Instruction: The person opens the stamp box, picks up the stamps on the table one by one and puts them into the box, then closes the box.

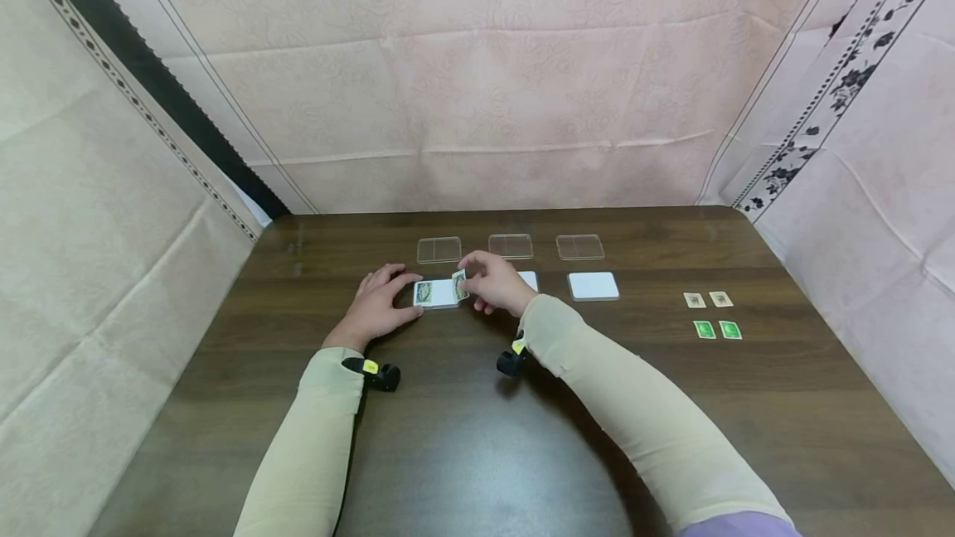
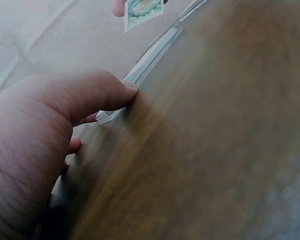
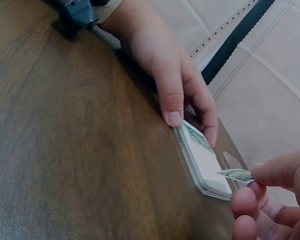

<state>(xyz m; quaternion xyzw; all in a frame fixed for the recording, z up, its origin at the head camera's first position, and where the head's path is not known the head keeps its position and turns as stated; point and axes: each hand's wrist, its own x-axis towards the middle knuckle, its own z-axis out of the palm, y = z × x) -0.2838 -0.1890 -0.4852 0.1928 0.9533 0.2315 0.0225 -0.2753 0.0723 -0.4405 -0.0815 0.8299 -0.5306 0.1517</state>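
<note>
A flat white rectangular case point(image 1: 443, 294) with a clear rim lies on the table. My left hand point(image 1: 376, 305) holds its left end, thumb at the near edge and a finger at the far edge. A small green-and-white picture square point(image 1: 424, 293) lies on the left part of its white top. Between thumb and fingertips my right hand point(image 1: 498, 282) pinches another such picture square point(image 3: 238, 174), tilted over the right end of the case. In the left wrist view, the left thumb point(image 2: 117, 92) presses against the case's side.
A second white case point(image 1: 529, 280) is partly hidden behind my right hand, and a third white case point(image 1: 593, 286) lies further right. Three clear plastic lids point(image 1: 439, 250) form a row behind. At right lie two greyish squares point(image 1: 695, 300) and two green squares point(image 1: 705, 330).
</note>
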